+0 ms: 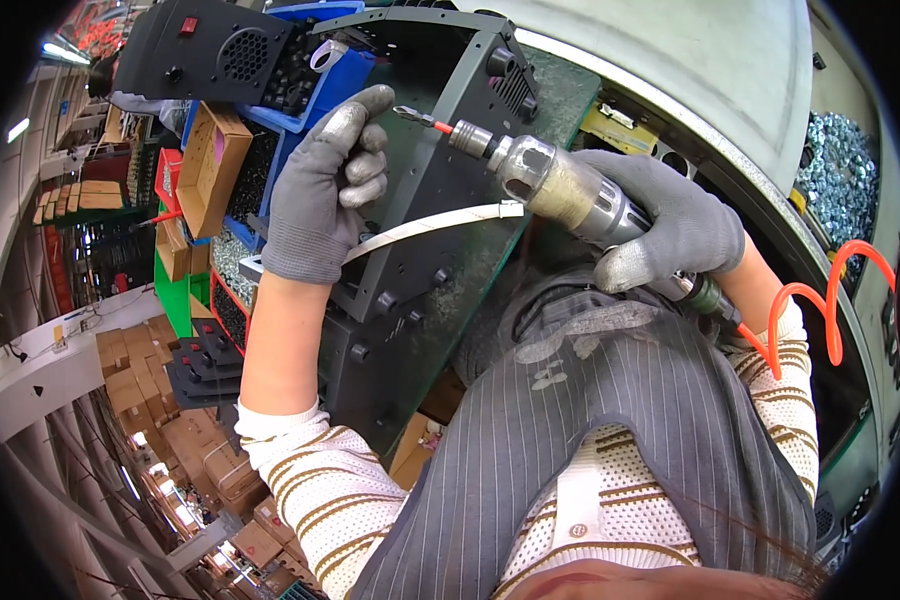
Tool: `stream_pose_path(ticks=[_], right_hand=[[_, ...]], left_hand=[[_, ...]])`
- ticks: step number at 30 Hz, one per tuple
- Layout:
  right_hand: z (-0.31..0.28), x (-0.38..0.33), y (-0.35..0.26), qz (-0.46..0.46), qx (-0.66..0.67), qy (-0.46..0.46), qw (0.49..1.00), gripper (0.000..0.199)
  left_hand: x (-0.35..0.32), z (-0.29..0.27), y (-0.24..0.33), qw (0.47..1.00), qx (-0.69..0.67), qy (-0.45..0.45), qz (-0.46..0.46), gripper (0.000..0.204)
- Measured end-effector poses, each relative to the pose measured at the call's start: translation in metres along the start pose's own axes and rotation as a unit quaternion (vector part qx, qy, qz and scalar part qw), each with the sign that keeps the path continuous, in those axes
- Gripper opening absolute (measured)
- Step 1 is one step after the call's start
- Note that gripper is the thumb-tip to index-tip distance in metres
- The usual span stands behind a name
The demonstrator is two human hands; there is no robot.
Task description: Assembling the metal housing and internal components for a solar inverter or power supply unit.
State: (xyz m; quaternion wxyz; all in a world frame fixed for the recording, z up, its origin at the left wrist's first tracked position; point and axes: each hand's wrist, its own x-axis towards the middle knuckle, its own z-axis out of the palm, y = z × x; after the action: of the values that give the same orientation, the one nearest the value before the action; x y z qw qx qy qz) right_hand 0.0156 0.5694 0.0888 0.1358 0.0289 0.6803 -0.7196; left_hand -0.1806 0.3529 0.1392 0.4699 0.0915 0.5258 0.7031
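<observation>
My right hand [670, 215], in a grey glove, is wrapped round a pneumatic screwdriver [560, 185] with a silver body and a tan taped band. Its bit [417, 117] points left, toward my left hand [340, 165]. That hand, gloved too, has its fingers curled in near the bit's tip, apart from it; whatever they hold is hidden. Below both hands is a dark metal housing [425, 200] with an open frame, vent slots and black round feet. A white strap [430, 225] runs across the housing, under the driver.
Blue bins [315, 100] of black parts and a cardboard box [210, 170] stand at the left. A black panel [205, 55] with a round vent lies at the far left. An orange coiled hose [832, 300] trails from the driver. Silver screws [835, 175] are heaped at right.
</observation>
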Motion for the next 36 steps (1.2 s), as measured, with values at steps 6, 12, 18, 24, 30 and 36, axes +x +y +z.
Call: stream_pose_path(ticks=[6,12,18,24,30,36], right_hand=[[-0.001,0.000,-0.001,-0.007,-0.002,-0.016,1.000,0.085],[0.002,0.001,0.003,-0.085,-0.004,0.002,0.996,0.070],[-0.001,-0.004,-0.004,-0.029,0.003,0.005,1.000,0.084],[-0.005,-0.005,0.008,-0.091,0.034,-0.006,0.995,0.070],[-0.007,-0.007,0.009,-0.044,0.051,-0.023,0.997,0.089],[-0.012,-0.016,0.001,0.004,0.030,-0.027,0.999,0.089]], left_hand=[[-0.001,0.008,0.000,0.993,0.092,0.054,0.057,0.034],[0.003,0.012,0.006,0.999,0.030,-0.003,0.031,0.030],[0.004,0.023,0.006,0.997,0.075,-0.015,0.033,0.032],[0.008,0.032,0.004,0.994,0.099,0.011,0.035,0.032],[0.009,0.041,0.000,0.989,0.131,0.027,0.066,0.032],[0.010,0.053,-0.006,0.957,0.263,0.071,0.096,0.028]])
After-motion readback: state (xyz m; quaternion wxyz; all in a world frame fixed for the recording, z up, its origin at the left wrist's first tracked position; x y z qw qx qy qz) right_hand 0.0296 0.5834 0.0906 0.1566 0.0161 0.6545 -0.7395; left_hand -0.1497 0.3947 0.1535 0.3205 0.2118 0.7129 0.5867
